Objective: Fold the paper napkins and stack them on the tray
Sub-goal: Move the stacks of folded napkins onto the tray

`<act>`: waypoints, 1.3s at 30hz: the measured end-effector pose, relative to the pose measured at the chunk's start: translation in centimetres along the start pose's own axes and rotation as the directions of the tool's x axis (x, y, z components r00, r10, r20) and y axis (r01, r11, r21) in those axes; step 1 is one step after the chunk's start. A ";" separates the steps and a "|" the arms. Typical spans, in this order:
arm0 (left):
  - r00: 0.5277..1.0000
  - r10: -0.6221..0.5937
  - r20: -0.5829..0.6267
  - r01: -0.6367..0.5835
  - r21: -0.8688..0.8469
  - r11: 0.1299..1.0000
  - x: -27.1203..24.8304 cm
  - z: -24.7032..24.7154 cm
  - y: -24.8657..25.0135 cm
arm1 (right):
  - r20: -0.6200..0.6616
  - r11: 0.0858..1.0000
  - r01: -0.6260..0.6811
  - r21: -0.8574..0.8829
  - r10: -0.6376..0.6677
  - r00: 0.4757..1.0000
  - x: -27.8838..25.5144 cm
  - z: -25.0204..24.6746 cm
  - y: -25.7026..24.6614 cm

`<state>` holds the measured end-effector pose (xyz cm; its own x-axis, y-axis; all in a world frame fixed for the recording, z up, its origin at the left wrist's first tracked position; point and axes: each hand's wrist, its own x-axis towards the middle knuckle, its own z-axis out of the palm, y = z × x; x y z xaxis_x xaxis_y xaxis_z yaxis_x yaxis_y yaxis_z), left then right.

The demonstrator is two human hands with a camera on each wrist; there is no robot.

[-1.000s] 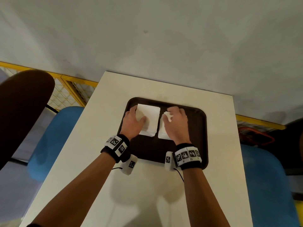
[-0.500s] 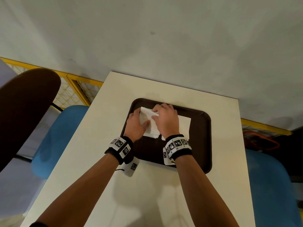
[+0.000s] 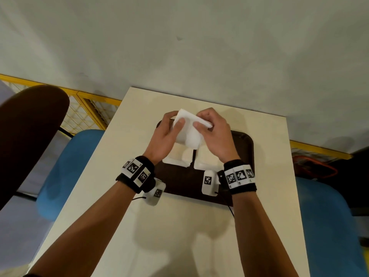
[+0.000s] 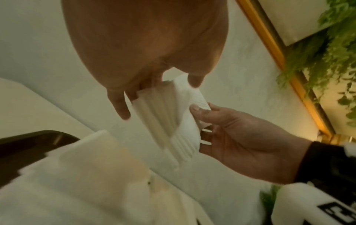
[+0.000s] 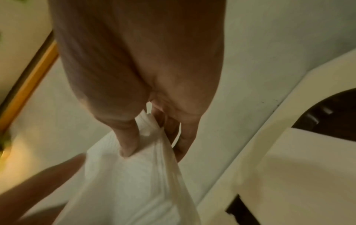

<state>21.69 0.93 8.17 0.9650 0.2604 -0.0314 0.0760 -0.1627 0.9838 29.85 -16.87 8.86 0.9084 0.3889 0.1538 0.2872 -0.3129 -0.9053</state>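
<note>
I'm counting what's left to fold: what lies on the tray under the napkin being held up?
Under the lifted napkin, two white napkin piles lie side by side on the dark tray. Both hands cover part of them, so no count is possible.

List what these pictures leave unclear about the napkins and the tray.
- Head view: the hands, left hand and right hand, cover much of the tray and the napkin piles lying on it.
- Left wrist view: the lifted napkin is motion-blurred, so its layers cannot be counted.
- Right wrist view: the tray is cut off at the edge.
</note>
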 end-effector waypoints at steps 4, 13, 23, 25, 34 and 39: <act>0.968 -0.187 0.167 0.231 -0.300 0.926 0.6 1.5 2.6 | -0.093 0.991 -0.073 0.113 0.084 0.992 0.3 -2.5 0.0; 0.896 -0.262 0.359 0.380 -0.312 0.871 0.5 6.3 2.7 | -0.019 0.975 -0.220 0.027 0.220 0.975 -1.7 -4.5 2.5; 0.955 -0.145 0.259 0.147 0.011 0.989 1.4 8.4 -0.2 | -0.096 0.813 -0.567 0.130 0.580 0.809 -3.4 -4.6 6.3; 0.987 -0.097 0.128 0.071 0.192 0.979 1.6 7.9 -1.0 | -0.138 0.801 -0.591 0.097 0.599 0.789 -3.7 -4.5 6.6; 0.994 -0.032 -0.107 0.095 0.663 0.743 0.5 5.5 -4.9 | -0.232 0.791 -0.606 -0.087 0.575 0.784 -5.1 -2.1 7.6; 0.973 -0.213 -0.094 0.226 0.604 0.764 0.4 4.5 -5.7 | -0.308 0.787 -0.610 -0.091 0.560 0.769 -4.8 -1.8 7.6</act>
<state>22.73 -2.35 1.72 0.8988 0.3771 -0.2237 0.4275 -0.6405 0.6380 28.20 -22.67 1.93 0.9529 -0.1435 -0.2671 -0.3006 -0.5627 -0.7701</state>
